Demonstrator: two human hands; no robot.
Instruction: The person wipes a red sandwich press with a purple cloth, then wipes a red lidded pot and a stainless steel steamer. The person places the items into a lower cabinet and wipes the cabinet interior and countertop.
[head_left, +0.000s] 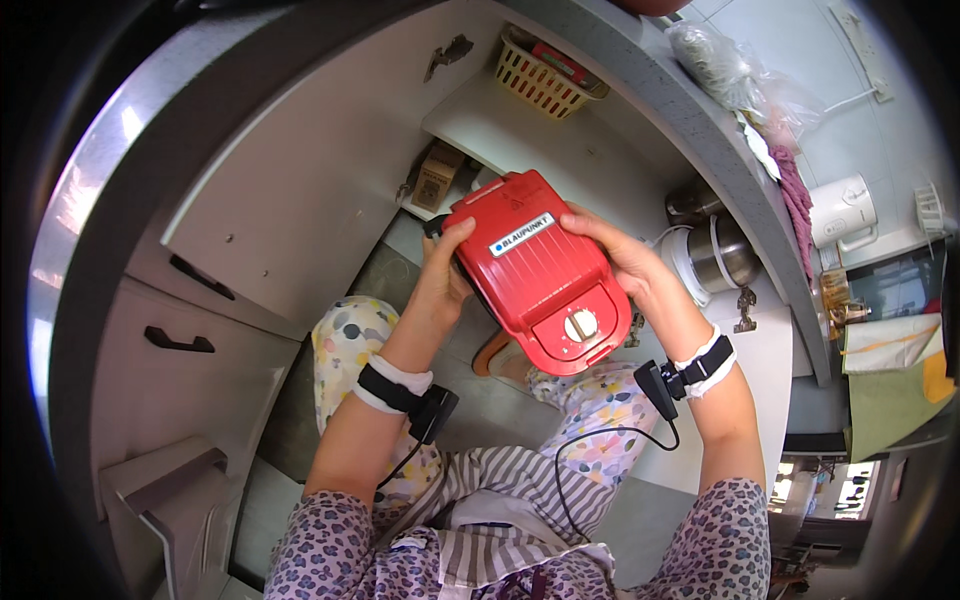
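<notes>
A red Blaupunkt sandwich maker (536, 274) with a round dial near its lower end is held up between both hands, above the lap. On its left edge my left hand (448, 274) grips it, thumb on the lid. The right edge is gripped by my right hand (615, 247), its thumb also on top. Most fingers of both hands are hidden under the appliance. A strap with a small black device sits around each wrist.
An open cabinet lies ahead, with a plastic basket (541, 79) on its shelf (517, 127) and a cardboard box (437, 178) lower down. A steel pot-like appliance (716, 253) stands at the right. A grey countertop edge (675, 97) curves overhead; a white kettle (844, 210) stands beyond.
</notes>
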